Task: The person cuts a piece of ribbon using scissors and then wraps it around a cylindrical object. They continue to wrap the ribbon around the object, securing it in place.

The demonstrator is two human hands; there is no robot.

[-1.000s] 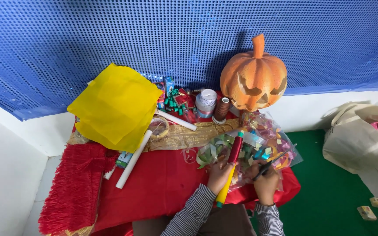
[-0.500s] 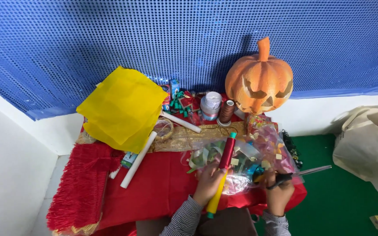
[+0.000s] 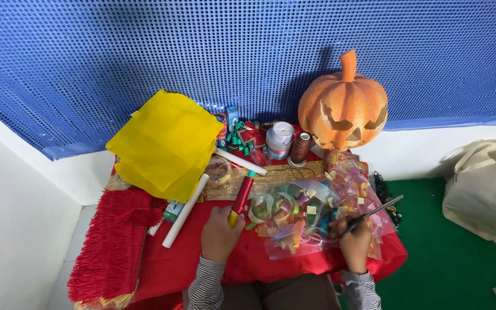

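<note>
While I lean over the bench [image 3: 179, 270], this is how things sit:
Left grip [image 3: 220, 234]: closed around the near end of a red-and-yellow stick [image 3: 241, 198].
Right grip [image 3: 353, 241]: wrapped on scissors [image 3: 371, 211], blades pointing far right.
Stick: probably light, stiff; best held low.
Between my hands: clear bag of paper scraps [image 3: 294, 215], soft, slippery.
Far right: carved pumpkin [image 3: 343, 109].

A low table draped in a red fringed cloth [image 3: 116, 252] is bearing a carved orange pumpkin [image 3: 343, 109], yellow tissue paper [image 3: 165, 143], two white rolled tubes [image 3: 185, 211], spools of thread [image 3: 300, 149] and clear bags of coloured paper scraps [image 3: 294, 221].
</note>
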